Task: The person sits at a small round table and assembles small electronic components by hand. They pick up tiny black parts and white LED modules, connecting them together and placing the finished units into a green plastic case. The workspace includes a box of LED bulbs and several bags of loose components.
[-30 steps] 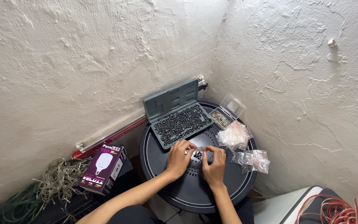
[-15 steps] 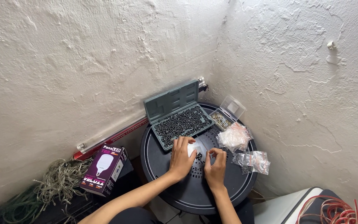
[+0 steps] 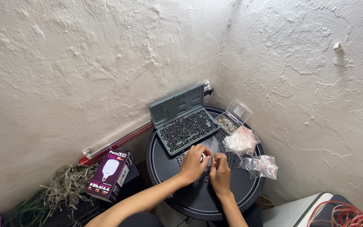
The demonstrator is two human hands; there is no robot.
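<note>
My left hand [image 3: 194, 163] and my right hand [image 3: 220, 172] meet over the middle of a round black table [image 3: 177, 197]. Both pinch a small whitish clear packet [image 3: 207, 157] between their fingertips; what is inside it is too small to tell. Just beyond the hands lies an open grey-green case [image 3: 182, 121] filled with small dark screws, its lid leaning against the wall.
A small clear box [image 3: 232, 117] and two clear bags of small parts [image 3: 242, 141] [image 3: 260, 164] sit on the table's right side. On the floor at left: a purple bulb carton [image 3: 109, 170], tangled wire [image 3: 61, 191], a red rail [image 3: 122, 138]. Red cable coils [image 3: 349, 214] at bottom right.
Both hands have drawn closer together over the table's middle, and the small packet between them shows less than before. The case and bags have not moved.
</note>
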